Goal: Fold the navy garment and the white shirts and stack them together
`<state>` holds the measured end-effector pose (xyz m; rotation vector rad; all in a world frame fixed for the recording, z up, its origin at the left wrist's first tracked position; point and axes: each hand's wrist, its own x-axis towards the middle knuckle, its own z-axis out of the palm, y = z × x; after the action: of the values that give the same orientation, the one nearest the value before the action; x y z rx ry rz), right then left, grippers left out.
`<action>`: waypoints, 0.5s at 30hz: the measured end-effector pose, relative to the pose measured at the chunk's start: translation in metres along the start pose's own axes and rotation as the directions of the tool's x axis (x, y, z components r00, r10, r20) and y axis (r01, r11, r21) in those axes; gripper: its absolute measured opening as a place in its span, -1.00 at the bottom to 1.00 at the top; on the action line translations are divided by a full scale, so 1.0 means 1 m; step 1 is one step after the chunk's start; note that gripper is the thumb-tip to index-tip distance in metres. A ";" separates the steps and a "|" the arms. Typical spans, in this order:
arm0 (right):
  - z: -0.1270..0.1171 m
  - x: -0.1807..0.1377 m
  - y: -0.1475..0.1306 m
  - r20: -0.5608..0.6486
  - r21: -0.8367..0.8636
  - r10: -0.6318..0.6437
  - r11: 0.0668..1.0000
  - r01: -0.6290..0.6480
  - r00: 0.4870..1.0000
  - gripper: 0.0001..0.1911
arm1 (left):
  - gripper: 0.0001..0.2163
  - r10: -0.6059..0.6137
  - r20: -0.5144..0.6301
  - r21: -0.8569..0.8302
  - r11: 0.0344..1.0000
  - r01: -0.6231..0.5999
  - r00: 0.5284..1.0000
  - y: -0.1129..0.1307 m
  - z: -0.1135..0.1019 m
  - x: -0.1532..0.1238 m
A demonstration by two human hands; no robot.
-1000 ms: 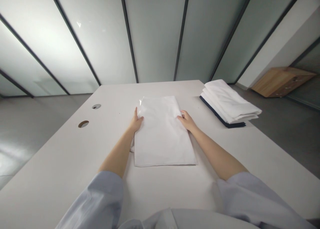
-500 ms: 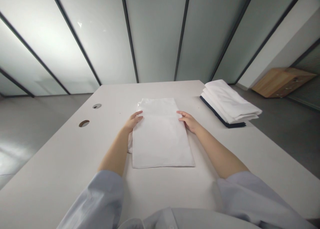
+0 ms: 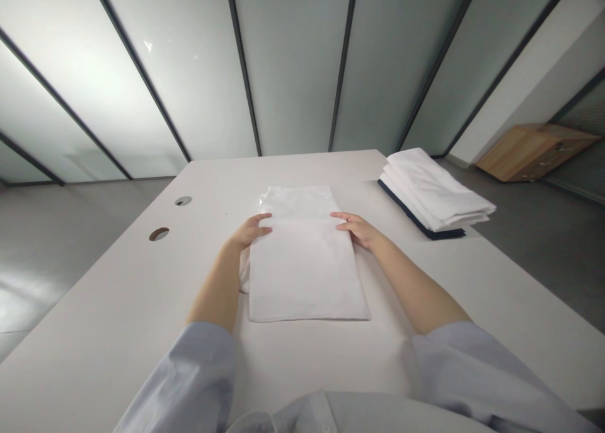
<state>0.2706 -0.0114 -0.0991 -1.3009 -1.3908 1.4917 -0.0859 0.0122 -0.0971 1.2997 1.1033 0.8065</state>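
Observation:
A folded white cloth [image 3: 305, 263] lies flat in the middle of the white table [image 3: 118, 307]. My left hand [image 3: 249, 231] rests on the cloth's left edge with its fingers stretched out flat, holding nothing. On the right edge lies my right hand [image 3: 359, 228], fingers likewise extended and pressed lightly on the fabric. Both forearms come in from the bottom, in light blue sleeves.
A stack of folded white cloths [image 3: 432, 196] with a dark blue piece underneath sits at the table's far right. Two round cable holes [image 3: 158, 234] are at the left. Frosted glass panels stand behind the table; a wooden cabinet [image 3: 529, 152] is on the floor at right.
The far end of the cloth has been laid down and pulled slightly nearer. Both hands went from gripping the edges to lying flat with fingers extended.

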 end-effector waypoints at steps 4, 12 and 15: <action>-0.006 0.001 0.001 0.028 -0.093 0.022 0.995 -0.019 0.999 -0.26 | -0.29 0.012 0.055 0.102 0.995 -0.017 0.998 0.003 -0.004 -0.001; -0.007 0.008 -0.014 -0.064 -0.421 -0.088 0.905 0.053 0.994 -0.51 | -0.61 0.118 -0.036 0.651 0.756 -0.066 0.992 0.023 -0.008 0.009; -0.012 0.018 -0.031 -0.045 -0.548 -0.174 0.828 0.122 0.984 -0.71 | -0.72 0.179 -0.005 0.789 0.605 -0.106 0.984 0.042 -0.013 0.017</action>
<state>0.2739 0.0139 -0.0718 -1.5282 -1.8903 0.9397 -0.0874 0.0381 -0.0574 2.1389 1.5231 0.4745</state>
